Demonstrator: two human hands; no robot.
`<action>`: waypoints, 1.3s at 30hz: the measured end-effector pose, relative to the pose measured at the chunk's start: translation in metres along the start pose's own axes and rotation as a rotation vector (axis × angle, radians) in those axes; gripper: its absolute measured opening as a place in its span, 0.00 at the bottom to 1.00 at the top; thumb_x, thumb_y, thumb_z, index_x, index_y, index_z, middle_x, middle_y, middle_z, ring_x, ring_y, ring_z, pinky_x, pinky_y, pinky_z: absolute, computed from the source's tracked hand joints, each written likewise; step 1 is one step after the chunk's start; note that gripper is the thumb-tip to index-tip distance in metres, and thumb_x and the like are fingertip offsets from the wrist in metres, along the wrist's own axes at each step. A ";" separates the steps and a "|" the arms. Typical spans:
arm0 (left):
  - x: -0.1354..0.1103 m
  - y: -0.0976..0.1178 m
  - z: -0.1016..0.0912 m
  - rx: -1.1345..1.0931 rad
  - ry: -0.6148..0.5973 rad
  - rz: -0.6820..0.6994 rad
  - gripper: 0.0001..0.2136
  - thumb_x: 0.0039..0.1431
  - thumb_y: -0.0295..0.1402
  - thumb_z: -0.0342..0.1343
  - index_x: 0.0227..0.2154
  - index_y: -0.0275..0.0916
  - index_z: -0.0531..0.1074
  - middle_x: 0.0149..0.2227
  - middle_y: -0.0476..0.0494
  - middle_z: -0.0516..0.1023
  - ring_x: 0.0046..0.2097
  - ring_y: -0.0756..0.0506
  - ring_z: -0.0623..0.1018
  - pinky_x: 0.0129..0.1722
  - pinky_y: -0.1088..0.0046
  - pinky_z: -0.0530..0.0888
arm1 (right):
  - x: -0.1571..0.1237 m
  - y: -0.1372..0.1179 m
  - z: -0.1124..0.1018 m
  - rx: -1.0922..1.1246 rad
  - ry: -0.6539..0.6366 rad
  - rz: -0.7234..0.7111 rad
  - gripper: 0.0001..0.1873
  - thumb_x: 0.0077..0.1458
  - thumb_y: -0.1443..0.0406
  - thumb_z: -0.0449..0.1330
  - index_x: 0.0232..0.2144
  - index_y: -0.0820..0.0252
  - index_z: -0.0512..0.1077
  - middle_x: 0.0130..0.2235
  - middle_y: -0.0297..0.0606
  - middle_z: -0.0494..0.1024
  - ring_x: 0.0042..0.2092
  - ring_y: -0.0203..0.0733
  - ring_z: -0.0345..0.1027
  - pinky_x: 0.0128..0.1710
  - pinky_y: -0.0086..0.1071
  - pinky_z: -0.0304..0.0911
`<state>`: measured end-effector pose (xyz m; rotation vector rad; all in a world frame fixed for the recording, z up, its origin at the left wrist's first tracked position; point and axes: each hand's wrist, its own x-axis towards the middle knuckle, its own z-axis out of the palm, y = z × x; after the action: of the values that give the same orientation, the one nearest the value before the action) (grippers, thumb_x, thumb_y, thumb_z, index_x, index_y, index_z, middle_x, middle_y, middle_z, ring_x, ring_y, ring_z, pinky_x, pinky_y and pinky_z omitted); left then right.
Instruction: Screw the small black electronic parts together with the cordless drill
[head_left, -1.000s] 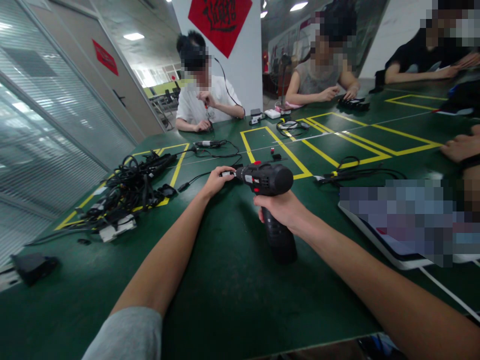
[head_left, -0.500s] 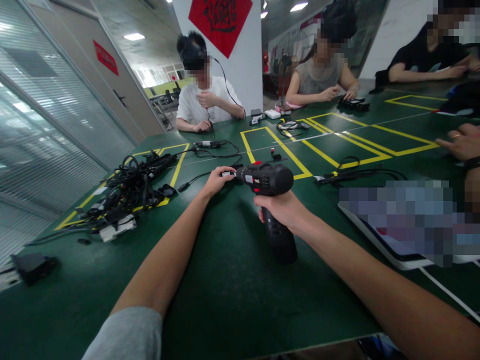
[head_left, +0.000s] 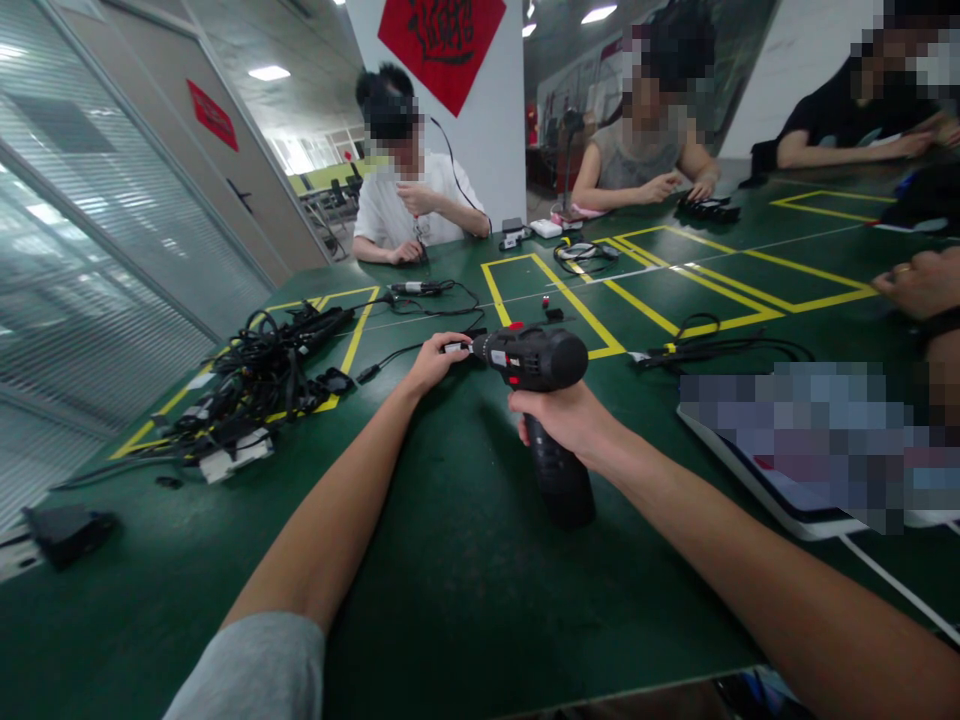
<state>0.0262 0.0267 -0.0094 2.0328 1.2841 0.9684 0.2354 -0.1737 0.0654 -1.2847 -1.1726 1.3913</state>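
My right hand [head_left: 566, 420] is wrapped round the grip of a black cordless drill [head_left: 536, 358] with red details. The drill lies level above the green table, its chuck pointing left toward my left hand [head_left: 435, 362]. My left fingers are closed on a small black power adapter [head_left: 455, 348] with a white label, mostly hidden by the hand. The drill's tip meets or nearly meets the adapter; I cannot tell if they touch. A black cord [head_left: 397, 357] runs left from my left hand to a connector [head_left: 367, 374] on the table.
A tangle of black cables and adapters [head_left: 262, 365] lies at the left. Another adapter [head_left: 416, 288] and a small black piece [head_left: 553, 314] lie beyond my hands. A cable bundle [head_left: 720, 348] and a tablet-like device [head_left: 795, 450] are at the right. Several people sit around the table.
My hands, the drill and the adapter stay in place. At the right edge, another person's hand has curled in slightly.
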 end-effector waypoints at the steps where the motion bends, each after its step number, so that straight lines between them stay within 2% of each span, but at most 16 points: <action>1: 0.000 0.000 0.000 -0.002 -0.001 0.003 0.19 0.46 0.38 0.60 0.43 0.42 0.78 0.49 0.45 0.77 0.51 0.39 0.73 0.58 0.59 0.67 | 0.000 0.000 0.000 -0.003 -0.001 0.000 0.05 0.43 0.71 0.59 0.20 0.59 0.67 0.15 0.35 0.69 0.17 0.38 0.64 0.20 0.31 0.59; 20: -0.001 0.001 -0.001 0.004 -0.007 0.008 0.18 0.46 0.37 0.60 0.43 0.41 0.79 0.48 0.45 0.78 0.53 0.39 0.72 0.59 0.60 0.66 | 0.003 0.004 -0.001 0.019 0.013 0.002 0.04 0.42 0.71 0.60 0.22 0.59 0.68 0.15 0.35 0.69 0.18 0.38 0.64 0.19 0.31 0.59; 30: 0.000 0.001 0.000 0.000 -0.001 -0.007 0.19 0.46 0.37 0.60 0.43 0.41 0.78 0.48 0.44 0.77 0.50 0.40 0.73 0.57 0.60 0.68 | 0.003 0.006 -0.003 0.023 0.002 -0.012 0.03 0.42 0.70 0.60 0.24 0.60 0.69 0.15 0.35 0.70 0.18 0.39 0.65 0.19 0.31 0.61; 39: 0.002 -0.005 0.001 -0.011 -0.002 0.019 0.18 0.46 0.37 0.60 0.43 0.41 0.79 0.47 0.45 0.78 0.51 0.40 0.73 0.58 0.61 0.67 | 0.003 0.003 -0.001 0.023 0.007 -0.010 0.04 0.42 0.71 0.60 0.21 0.60 0.68 0.15 0.35 0.69 0.17 0.38 0.64 0.18 0.30 0.59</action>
<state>0.0250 0.0301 -0.0129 2.0401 1.2579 0.9799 0.2362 -0.1716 0.0616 -1.2643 -1.1536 1.3884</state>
